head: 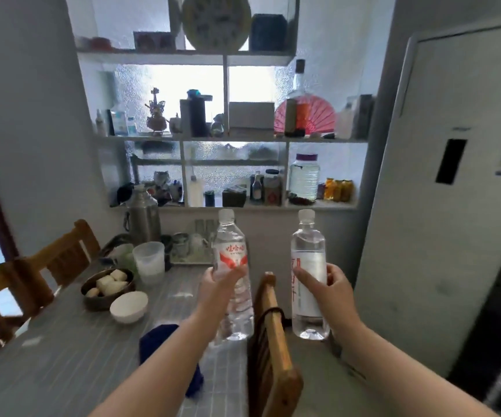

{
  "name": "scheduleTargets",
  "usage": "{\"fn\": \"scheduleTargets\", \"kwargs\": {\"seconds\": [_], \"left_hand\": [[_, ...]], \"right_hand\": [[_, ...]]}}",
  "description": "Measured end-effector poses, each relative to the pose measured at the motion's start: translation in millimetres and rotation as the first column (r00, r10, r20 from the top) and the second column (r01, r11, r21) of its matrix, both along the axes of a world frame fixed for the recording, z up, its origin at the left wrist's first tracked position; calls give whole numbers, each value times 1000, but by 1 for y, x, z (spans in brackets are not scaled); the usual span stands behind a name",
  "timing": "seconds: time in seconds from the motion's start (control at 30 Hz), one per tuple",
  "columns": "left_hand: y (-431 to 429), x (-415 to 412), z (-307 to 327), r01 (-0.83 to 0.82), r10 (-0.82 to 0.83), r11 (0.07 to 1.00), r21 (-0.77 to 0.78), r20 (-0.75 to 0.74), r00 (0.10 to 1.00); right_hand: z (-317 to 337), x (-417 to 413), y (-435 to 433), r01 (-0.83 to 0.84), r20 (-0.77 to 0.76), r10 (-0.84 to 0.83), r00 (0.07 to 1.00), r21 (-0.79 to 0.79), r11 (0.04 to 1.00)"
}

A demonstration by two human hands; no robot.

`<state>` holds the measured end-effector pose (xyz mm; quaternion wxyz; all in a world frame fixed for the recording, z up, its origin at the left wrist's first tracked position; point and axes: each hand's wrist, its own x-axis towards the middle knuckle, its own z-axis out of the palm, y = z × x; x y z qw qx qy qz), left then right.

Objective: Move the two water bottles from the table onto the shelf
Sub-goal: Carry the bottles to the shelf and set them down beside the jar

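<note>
I hold two clear water bottles upright in the air, below the shelf. My left hand [217, 285] grips the bottle with the red-and-white label [231, 251] around its middle. My right hand [332, 288] grips the bottle with the white label [308, 266] around its middle. Both have white caps, level with each other just under the lowest board of the white wall shelf [234, 205]. The grey table [62, 350] lies below and to the left of the bottles.
The shelf compartments hold jars, bottles, a pink fan [318, 115] and boxes. On the table stand a steel thermos [142, 215], a plastic cup [149, 261], a bowl of food [107, 287], a white bowl [128, 305] and a blue cloth [158, 341]. A wooden chair back [270, 341] rises between my arms; a white appliance [441, 176] stands right.
</note>
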<state>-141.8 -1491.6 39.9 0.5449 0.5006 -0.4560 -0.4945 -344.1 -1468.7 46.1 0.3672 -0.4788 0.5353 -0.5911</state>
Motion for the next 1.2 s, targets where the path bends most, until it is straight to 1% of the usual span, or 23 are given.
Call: {"fn": "scheduleTargets", "kwargs": {"seconds": [0.23, 0.33, 0.43, 0.53, 0.7, 0.8, 0.9, 0.97, 1.07, 1.2], "left_hand": [[-15, -129, 10, 92, -92, 996, -2, -9, 996], [-25, -178, 13, 104, -104, 995, 3, -13, 994], [-37, -217, 16, 103, -103, 995, 7, 18, 994], [-49, -243, 19, 101, -100, 995, -5, 54, 994], [-77, -264, 23, 96, -94, 995, -29, 65, 993], [-106, -265, 23, 104, -101, 993, -48, 63, 993], [-142, -262, 21, 107, -100, 992, -72, 93, 991], [-171, -258, 22, 101, -93, 992, -81, 101, 991], [-224, -250, 26, 73, -66, 993, -98, 72, 995], [-291, -237, 30, 96, -87, 985, -141, 68, 994]], "right_hand": [[11, -121, -15, 55, -47, -57, 997, -24, 998], [13, -167, -23, 29, -38, -29, 999, -7, 1000], [17, -205, -31, -6, -28, 5, 1000, -6, 1000], [21, -232, -42, -42, 14, 42, 999, 3, 999], [21, -252, -74, -91, 45, 90, 995, 17, 996], [18, -252, -102, -79, 78, 78, 994, 11, 997], [18, -248, -137, -74, 95, 73, 993, 12, 997], [19, -245, -163, -74, 78, 74, 994, 7, 997], [25, -240, -209, -70, 33, 71, 997, -9, 997], [37, -230, -273, -72, -2, 72, 997, -25, 997]]}}
